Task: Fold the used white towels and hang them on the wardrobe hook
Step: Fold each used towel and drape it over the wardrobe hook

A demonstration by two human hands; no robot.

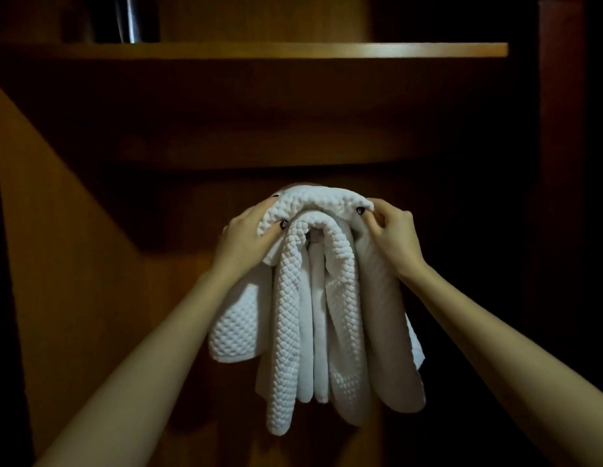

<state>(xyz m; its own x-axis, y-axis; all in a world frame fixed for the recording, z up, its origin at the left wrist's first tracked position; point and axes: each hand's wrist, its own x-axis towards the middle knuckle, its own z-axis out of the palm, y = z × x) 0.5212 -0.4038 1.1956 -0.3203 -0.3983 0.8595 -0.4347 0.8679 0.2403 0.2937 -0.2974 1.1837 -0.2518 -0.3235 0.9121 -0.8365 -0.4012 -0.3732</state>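
White waffle-textured towels (313, 315) hang in long folds from a hook (314, 236) inside a dark wooden wardrobe; only a small bit of the hook shows under the inner loop. A top towel layer (318, 201) arches over the others. My left hand (249, 239) grips its left end, fingers curled round the fabric. My right hand (389, 230) pinches its right end, thumb and fingers on the cloth.
A wooden shelf (293, 50) runs across above, with a shiny metal cylinder (135, 18) standing on it at the upper left. A wardrobe side panel (57, 264) slopes along the left; the right side is dark.
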